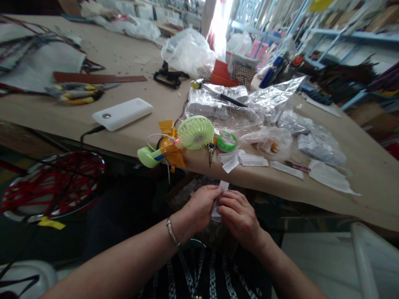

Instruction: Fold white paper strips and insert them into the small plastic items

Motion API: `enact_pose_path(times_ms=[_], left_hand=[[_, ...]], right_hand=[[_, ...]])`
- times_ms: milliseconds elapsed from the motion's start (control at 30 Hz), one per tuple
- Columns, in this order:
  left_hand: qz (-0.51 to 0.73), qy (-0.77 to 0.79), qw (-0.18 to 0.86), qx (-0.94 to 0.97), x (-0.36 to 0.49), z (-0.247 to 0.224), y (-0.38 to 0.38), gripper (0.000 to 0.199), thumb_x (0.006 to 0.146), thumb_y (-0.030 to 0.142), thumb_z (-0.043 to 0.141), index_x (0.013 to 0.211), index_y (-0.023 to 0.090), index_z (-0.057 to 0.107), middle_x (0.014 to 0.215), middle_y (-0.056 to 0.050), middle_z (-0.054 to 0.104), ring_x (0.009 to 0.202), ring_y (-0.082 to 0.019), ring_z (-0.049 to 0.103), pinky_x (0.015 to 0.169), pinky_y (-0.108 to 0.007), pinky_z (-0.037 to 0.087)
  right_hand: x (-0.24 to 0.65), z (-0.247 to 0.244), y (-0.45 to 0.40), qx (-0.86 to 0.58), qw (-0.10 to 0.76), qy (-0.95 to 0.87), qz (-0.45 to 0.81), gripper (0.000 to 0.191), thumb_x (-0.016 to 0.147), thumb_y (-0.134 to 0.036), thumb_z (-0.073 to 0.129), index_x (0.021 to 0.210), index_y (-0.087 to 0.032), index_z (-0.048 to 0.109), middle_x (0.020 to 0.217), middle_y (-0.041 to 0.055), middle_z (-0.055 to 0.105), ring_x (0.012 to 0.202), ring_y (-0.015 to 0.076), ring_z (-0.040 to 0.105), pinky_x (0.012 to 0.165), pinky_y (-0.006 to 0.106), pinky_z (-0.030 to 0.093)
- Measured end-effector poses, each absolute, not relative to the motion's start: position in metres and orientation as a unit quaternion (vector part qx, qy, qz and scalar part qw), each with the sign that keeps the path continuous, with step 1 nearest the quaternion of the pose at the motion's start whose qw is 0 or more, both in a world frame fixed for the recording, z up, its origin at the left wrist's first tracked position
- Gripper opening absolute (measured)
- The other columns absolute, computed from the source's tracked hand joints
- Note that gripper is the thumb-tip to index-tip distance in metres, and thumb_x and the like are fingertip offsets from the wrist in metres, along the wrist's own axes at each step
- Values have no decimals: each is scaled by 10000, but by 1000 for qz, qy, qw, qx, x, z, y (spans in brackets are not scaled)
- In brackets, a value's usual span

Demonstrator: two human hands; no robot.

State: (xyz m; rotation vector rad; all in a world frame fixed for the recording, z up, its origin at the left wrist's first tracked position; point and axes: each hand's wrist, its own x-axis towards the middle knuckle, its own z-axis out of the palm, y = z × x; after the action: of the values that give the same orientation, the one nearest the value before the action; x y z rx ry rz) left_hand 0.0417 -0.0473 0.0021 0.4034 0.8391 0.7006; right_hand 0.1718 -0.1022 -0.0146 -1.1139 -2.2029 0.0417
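Note:
In front of my lap, just below the table's front edge, my left hand (204, 205) and my right hand (238, 214) meet around a small white paper slip (223, 185). Both sets of fingers are closed on it; its top end sticks up above the thumbs and a lower part shows between the palms. More printed paper slips (254, 160) lie on the table edge straight ahead. Behind them sits a green tape roll (227, 141), with a pointed screwdriver-like tool (211, 154) to its left. A green handheld fan (195, 133) rests further left.
A white power bank (123, 113) with a cable lies at left, near pliers (81, 94). A hammer (221, 94) rests on silvery plastic packages (202, 104). Several plastic bags (324, 145) cover the right. Below the table at left stands a red-corded round stool (52, 182).

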Motion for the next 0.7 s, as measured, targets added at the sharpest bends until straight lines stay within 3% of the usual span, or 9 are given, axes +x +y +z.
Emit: enact_pose_path(times_ms=[200, 333, 467, 567, 700], left_hand=[[321, 379, 847, 193, 39, 4, -48, 85, 709, 140, 644, 649, 89, 611, 627, -37, 610, 519, -82, 543, 482, -180, 393], [290, 384, 848, 222, 34, 9, -49, 80, 769, 161, 587, 730, 97, 615, 617, -32, 601, 475, -83, 529, 462, -191, 396], [233, 386, 852, 265, 31, 15, -51, 157, 831, 219, 519, 815, 97, 616, 683, -70, 634, 504, -105, 564, 491, -218, 430], [232, 377, 848, 291, 30, 17, -54, 186, 822, 250, 536, 751, 94, 608, 662, -60, 621, 505, -97, 555, 500, -215, 427], [210, 351, 859, 309, 26, 14, -56, 213, 766, 317, 612, 733, 108, 588, 631, -31, 600, 481, -86, 531, 497, -218, 414]], right_hand=[[170, -12, -104, -421, 343, -839, 35, 175, 816, -97, 538, 947, -193, 602, 970, 54, 662, 1042, 205, 561, 963, 425, 420], [175, -12, -104, -494, 424, -751, 112, 222, 805, -219, 583, 1025, -190, 565, 1028, 83, 616, 1043, 227, 548, 919, 409, 445], [178, -10, -93, -594, 488, -571, 286, 169, 802, -297, 577, 929, -187, 556, 834, 25, 607, 769, 158, 592, 700, 282, 500], [175, -7, -85, -575, 490, -502, 421, 168, 773, -335, 604, 799, -175, 557, 673, -22, 566, 572, 103, 520, 537, 212, 448], [169, -6, -83, -567, 490, -464, 471, 161, 764, -316, 622, 735, -167, 567, 618, -39, 541, 525, 75, 456, 512, 190, 396]])
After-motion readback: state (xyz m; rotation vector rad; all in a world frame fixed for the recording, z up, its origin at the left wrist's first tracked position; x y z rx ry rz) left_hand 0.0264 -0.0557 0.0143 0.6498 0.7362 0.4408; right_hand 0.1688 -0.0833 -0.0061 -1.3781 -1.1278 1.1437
